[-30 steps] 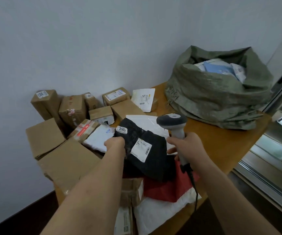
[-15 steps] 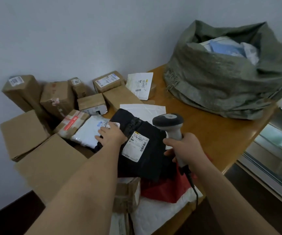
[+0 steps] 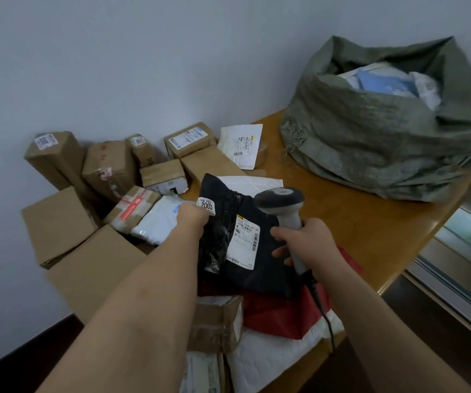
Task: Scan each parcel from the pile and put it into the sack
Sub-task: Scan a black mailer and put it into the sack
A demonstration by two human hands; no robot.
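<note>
A black soft parcel (image 3: 259, 268) with a white shipping label and a "2003" sticker lies tilted on top of the pile. My left hand (image 3: 190, 218) grips its upper left edge. My right hand (image 3: 308, 242) holds the handle of a grey barcode scanner (image 3: 281, 201), whose head hovers just above the parcel beside the label. The green woven sack (image 3: 370, 143) stands open at the back right of the wooden table (image 3: 370, 222), with white and blue parcels inside.
Several cardboard boxes (image 3: 109, 165) crowd the left along the wall. A red mailer (image 3: 279, 316), a white padded mailer (image 3: 271, 361) and a small box (image 3: 217, 321) lie under the black parcel. A white mailer (image 3: 241, 143) leans behind. The table edge runs along the right.
My left hand has closed on the black parcel's upper edge and tipped it up, uncovering the "2003" sticker. The scanner stays over the parcel. The view shifted a little.
</note>
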